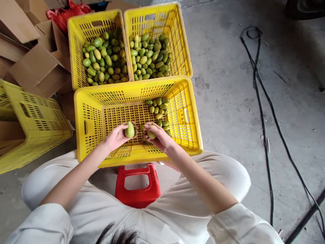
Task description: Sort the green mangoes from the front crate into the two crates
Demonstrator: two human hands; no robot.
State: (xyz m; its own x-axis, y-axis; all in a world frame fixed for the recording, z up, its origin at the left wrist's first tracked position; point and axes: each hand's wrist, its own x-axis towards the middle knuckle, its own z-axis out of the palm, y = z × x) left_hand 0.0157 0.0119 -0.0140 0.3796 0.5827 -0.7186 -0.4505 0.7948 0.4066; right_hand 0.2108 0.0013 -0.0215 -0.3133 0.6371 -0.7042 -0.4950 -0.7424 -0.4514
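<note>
Bare grey concrete floor (228, 101), stained and scuffed, under flat, even light. Black cables (264, 128) trailing from far right toward the near right corner. Flattened cardboard boxes (33, 64) heaped at far left, with something red (63, 13) behind.

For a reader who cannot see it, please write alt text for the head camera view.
A seated person holds one green fruit in the left hand and another in the right hand, over a nearly empty yellow crate. Two fuller crates stand behind it on concrete.
</note>
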